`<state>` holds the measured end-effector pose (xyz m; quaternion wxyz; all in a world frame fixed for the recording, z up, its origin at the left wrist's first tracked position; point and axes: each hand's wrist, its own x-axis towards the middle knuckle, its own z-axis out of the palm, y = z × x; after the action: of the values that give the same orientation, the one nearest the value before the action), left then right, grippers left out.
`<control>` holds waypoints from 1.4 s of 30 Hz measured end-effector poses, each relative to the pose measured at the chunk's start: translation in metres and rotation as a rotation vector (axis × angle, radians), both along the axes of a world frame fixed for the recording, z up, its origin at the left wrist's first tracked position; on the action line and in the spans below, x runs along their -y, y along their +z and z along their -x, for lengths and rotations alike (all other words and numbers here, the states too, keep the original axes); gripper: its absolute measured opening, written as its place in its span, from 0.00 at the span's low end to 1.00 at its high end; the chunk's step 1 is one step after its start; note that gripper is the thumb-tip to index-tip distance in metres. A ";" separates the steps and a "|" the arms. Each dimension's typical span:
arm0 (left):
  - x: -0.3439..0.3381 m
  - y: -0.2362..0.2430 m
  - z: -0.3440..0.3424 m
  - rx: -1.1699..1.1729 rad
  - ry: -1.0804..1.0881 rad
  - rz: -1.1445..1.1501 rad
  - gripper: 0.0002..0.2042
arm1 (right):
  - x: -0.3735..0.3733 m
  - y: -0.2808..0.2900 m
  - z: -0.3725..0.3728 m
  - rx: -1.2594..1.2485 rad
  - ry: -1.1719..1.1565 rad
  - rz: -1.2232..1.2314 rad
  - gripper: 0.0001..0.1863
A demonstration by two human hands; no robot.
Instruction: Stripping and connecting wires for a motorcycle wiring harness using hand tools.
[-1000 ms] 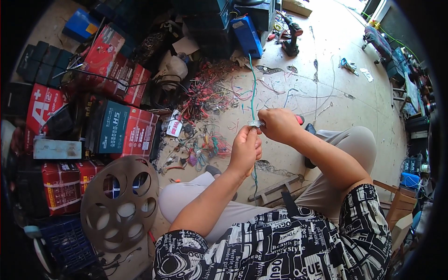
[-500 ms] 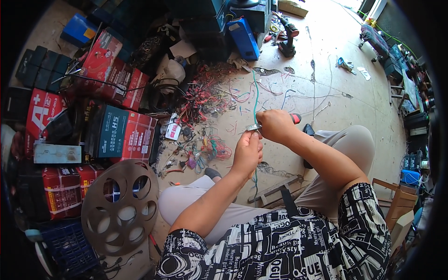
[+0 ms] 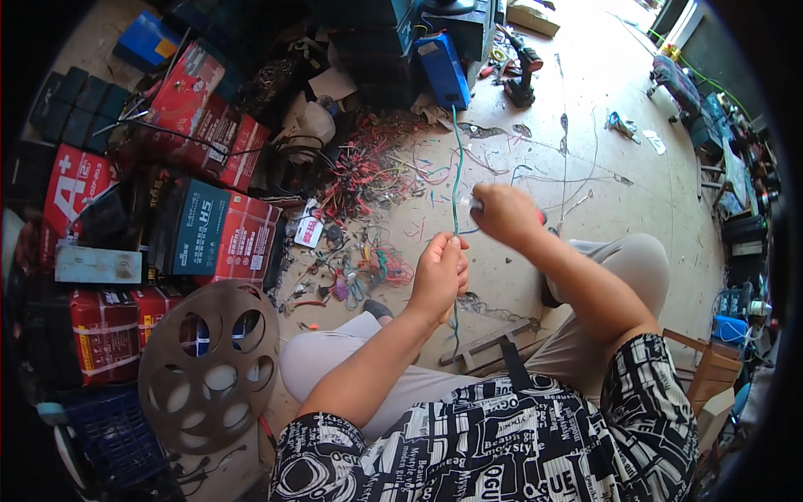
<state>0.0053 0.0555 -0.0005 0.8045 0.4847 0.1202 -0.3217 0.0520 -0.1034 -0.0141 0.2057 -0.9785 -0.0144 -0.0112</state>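
Observation:
My left hand (image 3: 437,276) is closed on a green cable (image 3: 455,171), which runs up to a blue rectangular pack (image 3: 441,71) and down below my fist. A short blue length (image 3: 470,232) sticks out rightward just above my left thumb. Up and right of it, my right hand (image 3: 502,213) is curled around a small silvery object (image 3: 467,201), too small to make out fully, beside the cable. Behind that hand a red piece (image 3: 541,217) shows, mostly hidden.
Red and teal battery boxes (image 3: 238,238) are piled left, above a holed metal disc (image 3: 184,368) and blue crate (image 3: 104,422). Tangled wire scraps (image 3: 360,176) litter the floor. A cordless drill (image 3: 520,84) stands farther up; a wheeled seat (image 3: 669,79) is at upper right.
My right hand has moved up and right, away from my left fingertips, with the silvery object. The blue length above my left thumb now shows. My left hand stays on the green cable.

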 end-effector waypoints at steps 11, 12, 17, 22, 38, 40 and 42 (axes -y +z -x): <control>0.003 -0.003 0.003 0.047 -0.066 0.006 0.08 | -0.009 0.008 0.010 -0.035 0.232 0.015 0.09; 0.003 -0.002 0.003 0.043 -0.070 0.010 0.08 | -0.008 0.007 0.010 -0.038 0.227 0.029 0.08; 0.006 0.000 0.004 -0.012 -0.043 0.012 0.07 | -0.001 -0.004 0.002 -0.048 0.183 0.092 0.05; 0.005 0.000 0.004 -0.021 -0.044 -0.016 0.07 | 0.002 -0.011 -0.002 -0.060 0.167 0.077 0.05; 0.006 -0.009 0.007 0.093 -0.067 -0.057 0.08 | -0.008 0.002 0.005 -0.063 0.161 -0.019 0.06; 0.006 -0.006 0.009 0.103 -0.086 -0.077 0.07 | -0.006 0.002 0.004 -0.093 0.149 0.005 0.06; 0.007 -0.004 0.012 0.085 -0.092 -0.059 0.07 | -0.003 0.000 0.001 -0.120 0.135 0.029 0.05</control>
<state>-0.0063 0.0480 -0.0047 0.7785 0.5265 0.0729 -0.3338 0.0507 -0.1008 -0.0137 0.1920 -0.9771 -0.0680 0.0613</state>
